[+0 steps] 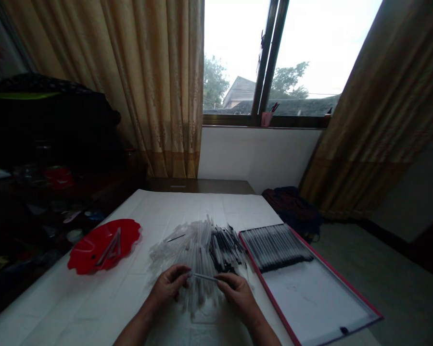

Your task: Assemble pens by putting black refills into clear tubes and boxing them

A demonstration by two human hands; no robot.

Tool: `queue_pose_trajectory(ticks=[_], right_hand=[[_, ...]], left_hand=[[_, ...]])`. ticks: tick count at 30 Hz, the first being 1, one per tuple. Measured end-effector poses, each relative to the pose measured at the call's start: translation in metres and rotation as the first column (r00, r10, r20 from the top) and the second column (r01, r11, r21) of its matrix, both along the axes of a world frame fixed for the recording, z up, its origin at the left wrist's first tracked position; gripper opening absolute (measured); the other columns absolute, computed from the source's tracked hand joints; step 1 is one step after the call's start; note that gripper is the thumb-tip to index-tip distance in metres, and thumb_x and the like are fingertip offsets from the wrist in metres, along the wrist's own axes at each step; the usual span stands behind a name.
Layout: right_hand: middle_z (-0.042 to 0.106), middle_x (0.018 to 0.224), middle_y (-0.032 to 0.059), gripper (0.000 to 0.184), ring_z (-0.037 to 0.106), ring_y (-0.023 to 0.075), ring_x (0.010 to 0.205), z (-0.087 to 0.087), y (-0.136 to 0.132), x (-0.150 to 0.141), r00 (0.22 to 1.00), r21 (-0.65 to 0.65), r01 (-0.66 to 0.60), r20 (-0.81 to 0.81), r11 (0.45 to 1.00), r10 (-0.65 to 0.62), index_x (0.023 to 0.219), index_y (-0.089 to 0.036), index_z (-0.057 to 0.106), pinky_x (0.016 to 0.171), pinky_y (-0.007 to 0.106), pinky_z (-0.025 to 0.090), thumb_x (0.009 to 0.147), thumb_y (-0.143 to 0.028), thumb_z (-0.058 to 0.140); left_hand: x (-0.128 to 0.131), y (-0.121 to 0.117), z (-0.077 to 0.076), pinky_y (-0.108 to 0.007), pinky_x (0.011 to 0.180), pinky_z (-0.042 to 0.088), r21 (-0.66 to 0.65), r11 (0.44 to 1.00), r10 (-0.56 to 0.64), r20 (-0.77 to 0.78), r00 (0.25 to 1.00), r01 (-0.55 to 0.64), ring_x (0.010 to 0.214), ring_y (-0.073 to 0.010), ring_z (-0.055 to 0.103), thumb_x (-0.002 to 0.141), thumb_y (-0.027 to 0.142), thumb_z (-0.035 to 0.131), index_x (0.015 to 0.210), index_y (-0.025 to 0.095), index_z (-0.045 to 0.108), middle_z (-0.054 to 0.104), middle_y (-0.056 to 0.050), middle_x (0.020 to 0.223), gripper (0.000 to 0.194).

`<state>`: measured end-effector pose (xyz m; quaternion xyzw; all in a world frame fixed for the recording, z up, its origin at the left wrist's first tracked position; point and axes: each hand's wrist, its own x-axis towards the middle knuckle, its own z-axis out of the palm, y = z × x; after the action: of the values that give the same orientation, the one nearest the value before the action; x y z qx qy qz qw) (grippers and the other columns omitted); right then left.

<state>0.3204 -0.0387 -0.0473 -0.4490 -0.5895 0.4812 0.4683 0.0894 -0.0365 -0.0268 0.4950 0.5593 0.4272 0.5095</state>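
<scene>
My left hand (169,285) and my right hand (238,291) hover low over a heap of clear pen barrels and dark refills (202,250) on the white table (94,307). Between them they pinch one thin pen piece (205,277), the left at its left end and the right at its right end. Both hands have curled fingers. To the right lies a red-edged white tray (321,298) with a neat row of assembled pens (276,246) along its far end.
A red scalloped plate (103,244) with a few pen parts sits on the table's left. Dark cluttered shelves stand further left. Curtains and a window lie beyond, and a dark cloth bundle (292,206) rests on the floor at right.
</scene>
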Motion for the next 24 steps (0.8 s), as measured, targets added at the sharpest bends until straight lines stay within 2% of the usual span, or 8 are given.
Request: queue_pose_trajectory(ticks=[8, 15, 20, 24], right_hand=[[0.076, 0.084, 0.0085, 0.036, 0.068, 0.0267, 0.083, 0.007, -0.003, -0.001, 0.999, 0.018, 0.006, 0.041, 1.0, -0.007, 0.084, -0.019, 0.077, 0.077, 0.035, 0.051, 0.072, -0.051, 0.067], [0.075, 0.083, 0.0087, 0.036, 0.068, 0.0264, 0.083, 0.005, -0.003, -0.002, 0.996, 0.05, -0.012, 0.092, 0.999, 0.007, 0.084, -0.019, 0.077, 0.077, 0.035, 0.051, 0.073, -0.052, 0.066], [0.075, 0.085, 0.0088, 0.039, 0.068, 0.0259, 0.084, 0.002, -0.003, -0.002, 0.994, 0.049, -0.043, 0.106, 0.998, 0.037, 0.087, -0.019, 0.076, 0.078, 0.034, 0.051, 0.075, -0.054, 0.064], [0.074, 0.086, 0.0084, 0.039, 0.067, 0.0264, 0.086, 0.003, -0.004, -0.002, 0.995, 0.05, -0.053, 0.092, 0.997, 0.048, 0.088, -0.02, 0.076, 0.078, 0.034, 0.051, 0.076, -0.055, 0.063]], left_hand=[[-0.006, -0.003, -0.006, -0.017, 0.036, 0.036, -0.014, 1.0, -0.027, -0.016, 1.0, 0.026, 0.042, -0.0081, 0.051, 0.061, 0.056, 0.071, 0.09, 0.019, 0.066, 0.061, 0.005, 0.057, 0.048], [-0.008, -0.003, -0.003, -0.017, 0.035, 0.034, 0.001, 0.999, -0.042, 0.009, 0.999, 0.042, 0.039, -0.0061, 0.047, 0.057, 0.055, 0.075, 0.086, 0.019, 0.064, 0.059, 0.006, 0.058, 0.047], [-0.001, -0.005, -0.001, -0.016, 0.033, 0.031, 0.026, 0.999, -0.023, 0.037, 0.999, 0.022, 0.035, -0.0033, 0.038, 0.055, 0.058, 0.075, 0.084, 0.019, 0.063, 0.054, 0.008, 0.055, 0.05], [0.006, -0.01, 0.0, -0.016, 0.034, 0.033, 0.041, 0.999, 0.017, 0.037, 0.999, -0.018, 0.039, -0.0054, 0.044, 0.062, 0.056, 0.071, 0.088, 0.019, 0.064, 0.056, 0.007, 0.058, 0.046]])
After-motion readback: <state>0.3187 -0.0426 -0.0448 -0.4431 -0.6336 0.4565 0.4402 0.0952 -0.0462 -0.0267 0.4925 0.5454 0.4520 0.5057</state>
